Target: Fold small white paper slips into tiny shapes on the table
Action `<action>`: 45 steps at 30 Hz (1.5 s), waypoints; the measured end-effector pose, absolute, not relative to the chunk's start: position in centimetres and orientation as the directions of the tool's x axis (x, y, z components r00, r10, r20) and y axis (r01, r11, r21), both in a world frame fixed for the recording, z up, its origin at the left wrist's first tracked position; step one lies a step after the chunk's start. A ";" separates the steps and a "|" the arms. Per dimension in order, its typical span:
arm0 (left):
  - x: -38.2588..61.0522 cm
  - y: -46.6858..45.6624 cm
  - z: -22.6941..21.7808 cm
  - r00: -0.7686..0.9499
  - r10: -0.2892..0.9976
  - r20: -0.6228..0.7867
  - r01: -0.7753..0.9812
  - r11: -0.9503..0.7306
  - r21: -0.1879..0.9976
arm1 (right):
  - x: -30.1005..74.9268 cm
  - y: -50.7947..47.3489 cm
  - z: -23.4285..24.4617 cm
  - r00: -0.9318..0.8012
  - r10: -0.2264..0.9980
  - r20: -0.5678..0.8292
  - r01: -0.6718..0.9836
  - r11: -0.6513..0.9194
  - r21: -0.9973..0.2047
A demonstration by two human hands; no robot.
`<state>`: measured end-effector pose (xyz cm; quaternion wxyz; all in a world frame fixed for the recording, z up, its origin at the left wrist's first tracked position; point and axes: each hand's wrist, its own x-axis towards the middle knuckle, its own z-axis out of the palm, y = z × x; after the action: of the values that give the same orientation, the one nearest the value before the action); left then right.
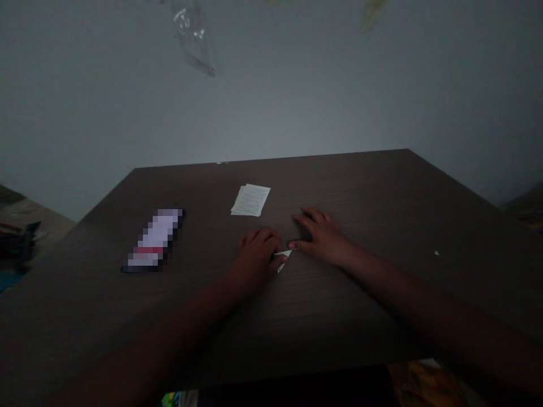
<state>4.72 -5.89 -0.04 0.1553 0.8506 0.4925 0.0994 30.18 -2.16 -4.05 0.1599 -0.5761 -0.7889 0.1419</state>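
A small white piece of folded paper [283,254] lies on the dark table, partly covered by my left hand [259,254]. That hand is closed, its fingers curled, with the thumb resting on the paper. Just to the right, my right hand [323,234] has its fingers apart, and its thumb tip touches or nearly touches the paper's right corner. Beyond both hands sits a short stack of printed paper sheets [251,200], untouched.
A phone [155,240] with a lit, pixelated screen lies at the left of the wooden table [360,186]. A tiny white scrap [436,252] is at the right. Behind the table rises a pale wall [297,96], with a clear plastic bag [193,37] against it.
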 end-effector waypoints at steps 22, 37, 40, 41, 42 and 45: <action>2.9 -5.3 0.8 0.575 0.817 0.057 0.779 -0.567 0.268 | 31.2 -3.9 -3.0 -0.610 0.733 0.303 0.568 0.670 -0.477; 3.2 -5.8 1.7 0.563 0.824 0.057 0.809 -0.564 0.165 | 29.6 -6.8 -0.9 -0.703 0.695 0.152 0.648 0.714 -0.266; 3.4 -6.1 2.0 0.555 0.830 0.049 0.819 -0.556 0.138 | 29.5 -7.2 -0.7 -0.713 0.688 0.136 0.666 0.725 -0.178; 3.5 -6.2 2.1 0.551 0.834 0.043 0.825 -0.551 0.127 | 29.5 -7.3 -0.6 -0.720 0.681 0.134 0.664 0.732 -0.151; 3.5 -6.3 2.2 0.549 0.835 0.037 0.828 -0.549 0.118 | 29.4 -7.3 -0.5 -0.730 0.671 0.130 0.659 0.741 -0.127; 3.7 -6.5 2.5 0.547 0.837 0.025 0.831 -0.546 0.106 | 29.5 -7.4 -0.2 -0.757 0.645 0.102 0.639 0.764 -0.084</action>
<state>3.68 -6.45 2.48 0.0408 0.8786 0.4745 0.0364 29.46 -7.45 -0.17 0.0626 -0.3426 -0.9371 0.0218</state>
